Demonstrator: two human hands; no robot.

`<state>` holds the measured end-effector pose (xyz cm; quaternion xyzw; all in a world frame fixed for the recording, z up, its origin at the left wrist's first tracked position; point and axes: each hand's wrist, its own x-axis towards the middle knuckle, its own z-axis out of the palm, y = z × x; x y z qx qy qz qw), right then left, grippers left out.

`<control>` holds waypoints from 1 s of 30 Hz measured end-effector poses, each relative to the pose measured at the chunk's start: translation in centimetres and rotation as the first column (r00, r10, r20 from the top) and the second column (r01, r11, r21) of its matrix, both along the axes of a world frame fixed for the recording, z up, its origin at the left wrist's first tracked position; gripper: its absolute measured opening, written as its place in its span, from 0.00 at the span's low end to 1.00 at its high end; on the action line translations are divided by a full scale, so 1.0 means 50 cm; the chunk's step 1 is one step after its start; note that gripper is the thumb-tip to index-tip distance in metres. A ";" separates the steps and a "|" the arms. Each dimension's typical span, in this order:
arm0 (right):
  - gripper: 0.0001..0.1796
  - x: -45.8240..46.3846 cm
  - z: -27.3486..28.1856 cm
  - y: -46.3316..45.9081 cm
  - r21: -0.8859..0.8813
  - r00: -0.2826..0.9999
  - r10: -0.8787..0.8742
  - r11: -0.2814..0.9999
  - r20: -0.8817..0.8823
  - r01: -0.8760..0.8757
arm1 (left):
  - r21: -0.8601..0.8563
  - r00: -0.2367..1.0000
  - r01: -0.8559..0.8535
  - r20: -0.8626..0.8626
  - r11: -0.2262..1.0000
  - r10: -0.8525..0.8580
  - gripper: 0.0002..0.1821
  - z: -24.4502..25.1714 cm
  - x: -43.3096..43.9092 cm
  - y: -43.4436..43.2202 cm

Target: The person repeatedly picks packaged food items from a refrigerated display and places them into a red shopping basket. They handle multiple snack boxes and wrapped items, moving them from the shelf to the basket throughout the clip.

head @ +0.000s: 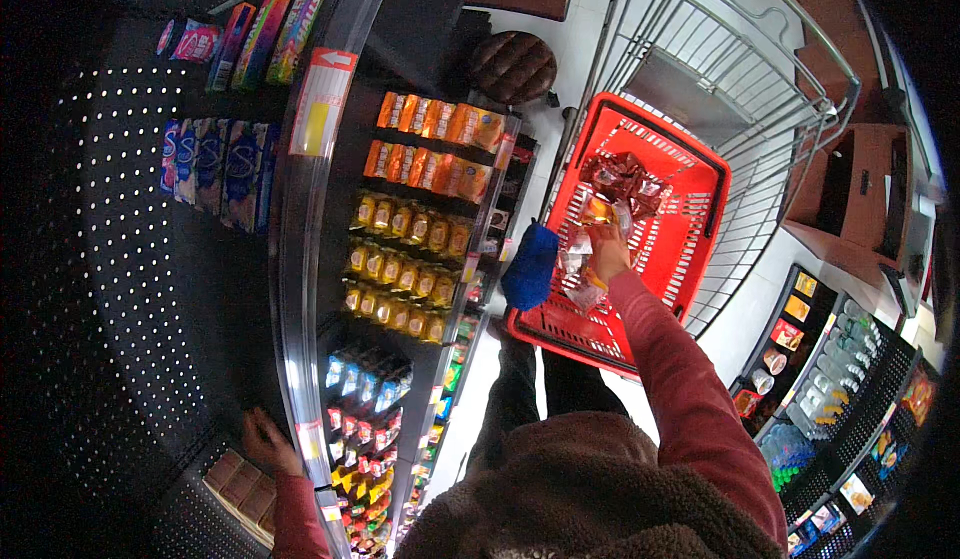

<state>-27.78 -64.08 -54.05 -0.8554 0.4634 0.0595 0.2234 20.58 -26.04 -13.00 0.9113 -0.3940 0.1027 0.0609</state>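
Observation:
My right hand point(609, 251) reaches down into a red plastic basket point(690, 259) and touches clear and yellow wrapped packets point(581, 247); whether it grips one cannot be told. Dark red wrapped packets point(619, 172) lie beyond it in the basket. Over the basket's left rim hangs a blue cloth item point(531, 266). My left hand point(266, 439) is low on the left, over a dark shelf, beside a box of brown packs point(240, 488). Its fingers are in shadow, so whether it holds anything is unclear.
The basket rests on a wire shopping cart point(750, 48). On my left a shelf unit carries orange packets point(442, 120), yellow packets point(409, 225) and blue packs point(217, 169). A round brown cushioned stool point(513, 67) stands ahead. Bottles point(836, 364) stand on shelves to the right.

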 end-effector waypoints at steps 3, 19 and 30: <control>0.44 0.026 -0.023 -0.018 0.110 0.963 0.090 0.992 -0.253 -0.064 | 0.096 0.999 0.026 0.016 0.995 -0.028 0.24 0.003 0.004 0.011; 0.48 0.004 0.058 -0.026 0.381 0.974 -0.160 0.900 -0.162 0.211 | -0.060 0.997 0.000 -0.082 0.998 -0.005 0.20 0.023 -0.036 -0.042; 0.33 -0.073 0.275 0.013 0.813 0.404 -0.786 0.562 0.468 0.152 | -0.174 0.998 0.024 -0.058 0.984 -0.035 0.19 0.019 -0.051 -0.099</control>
